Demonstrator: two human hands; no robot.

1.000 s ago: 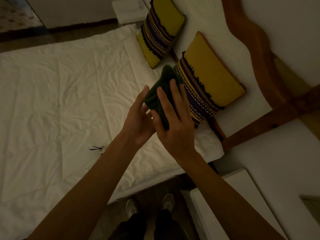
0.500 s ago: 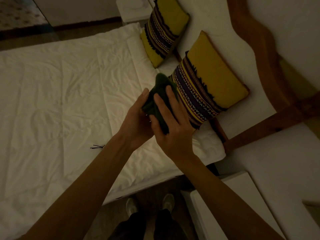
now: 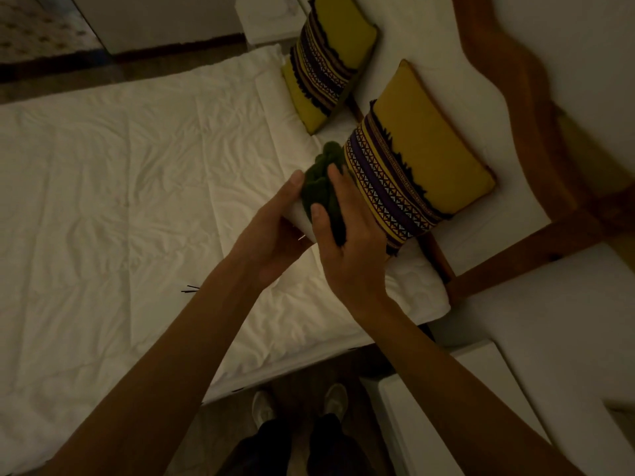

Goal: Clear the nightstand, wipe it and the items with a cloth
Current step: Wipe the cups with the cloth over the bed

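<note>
Over the bed, my right hand (image 3: 347, 242) is closed on a bunched dark green cloth (image 3: 319, 190) and presses it against a small white item (image 3: 299, 218). My left hand (image 3: 271, 235) holds that item from the left, with the fingers wrapped under it. Cloth and hands hide most of the item, so I cannot tell what it is. The white nightstand (image 3: 436, 417) stands low at the right, beside the bed.
The white bed (image 3: 120, 201) fills the left, with thin dark sticks (image 3: 190, 289) lying on the cover. Two yellow patterned cushions (image 3: 412, 166) (image 3: 330, 60) lean at the wooden headboard (image 3: 508, 97). A second white stand (image 3: 268, 15) is at the far side. My shoes (image 3: 299, 403) are on the floor.
The cloth is more bunched and has slid along the item, and a white part of the item now shows between my hands. Both hands stay together over the bed.
</note>
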